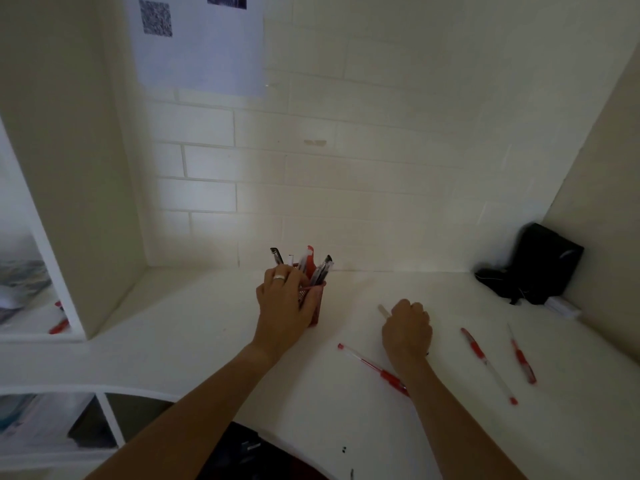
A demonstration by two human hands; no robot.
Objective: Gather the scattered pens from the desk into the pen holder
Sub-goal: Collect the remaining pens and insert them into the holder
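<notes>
A red mesh pen holder [313, 306] stands near the back of the white desk [242, 358] with several black and red pens sticking out of it. My left hand [282, 306], with a ring on one finger, wraps around the holder's left side. My right hand [408, 329] is closed on a pale pen [383, 310] whose end pokes out to the upper left, right of the holder. Three red pens lie flat on the desk: one [367, 365] partly under my right forearm, one [485, 362] farther right, and one [523, 358] beyond it.
A black box-shaped device [543, 263] with cables sits in the back right corner, a small white block [562, 306] beside it. A white shelf unit [52, 237] stands to the left, with a red pen [59, 326] on its shelf. A white tiled wall closes the back.
</notes>
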